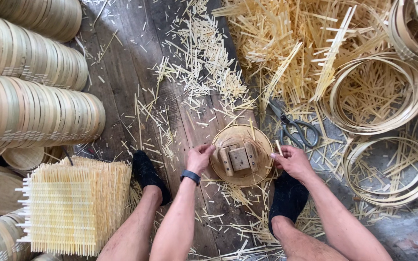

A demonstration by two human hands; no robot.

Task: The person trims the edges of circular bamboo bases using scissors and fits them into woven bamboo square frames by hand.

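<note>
Left hand (pixel 199 158): at the left rim of the round form (pixel 242 155), fingers curled together against the edge, thumb on top; dark wristband (pixel 190 176) on the wrist.
Right hand (pixel 292 161): at the right rim of the form, fingers bent and closed on a thin bamboo sliver (pixel 278 147) that sticks up from the grip.
Round form: low on the plank floor (pixel 117 72), centre of the scene, between the two hands and just far of the feet; shallow, woven-looking, straw-coloured.
Blocks (pixel 239 158): three small wooden pieces side by side on the form, a square one in the middle, narrower ones flanking it.
Feet: in black socks (pixel 147 174), one near-left of the form, the other near-right, under the right wrist.
Scissors (pixel 296 127): grey-handled, flat on the floor just far-right of the form, near the right hand, not touched.
Hoops (pixel 377 94): bamboo rings at right, one large above, one smaller below it, more at the far-right corner.
Scraps (pixel 204 53): short cut slivers strewn far of the form; longer strips heaped far-right.
Mats (pixel 76 208): stack of slatted bamboo squares, near-left, beside the left leg.
Rounds (pixel 35 111): rows of finished bamboo rounds on edge along the left side.
</note>
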